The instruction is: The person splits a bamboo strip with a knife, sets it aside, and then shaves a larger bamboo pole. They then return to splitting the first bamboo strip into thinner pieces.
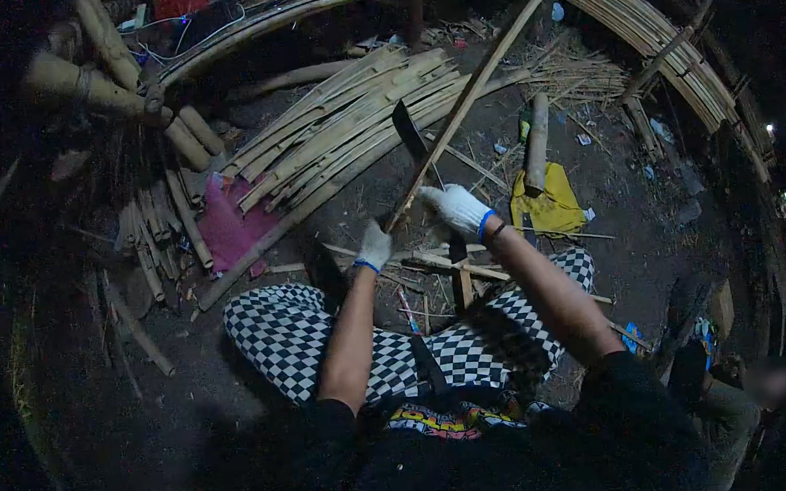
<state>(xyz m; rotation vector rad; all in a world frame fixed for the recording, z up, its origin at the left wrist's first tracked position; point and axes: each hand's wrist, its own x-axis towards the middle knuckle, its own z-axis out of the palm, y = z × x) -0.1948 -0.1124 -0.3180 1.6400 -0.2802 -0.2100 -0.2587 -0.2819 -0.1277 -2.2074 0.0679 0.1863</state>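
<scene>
My left hand (375, 246), in a white glove with a blue cuff, is closed around the near end of a long bamboo strip (487, 70). The strip slants up and away to the top right. My right hand (459, 210), gloved the same way, is closed on a machete, whose handle is hidden in the fist. Its dark blade (408, 133) points away from me and crosses beside the strip just beyond the hand. Both hands are above my checkered trousers (282, 336), with loose bamboo pieces (452, 265) on the ground beneath them.
Split bamboo strips (342, 124) lie heaped ahead, partly over a pink sheet (227, 223). A short bamboo pole (537, 140) rests by a yellow bag (551, 203). Bundled strips (658, 40) curve along the right. Another person (731, 414) sits at lower right.
</scene>
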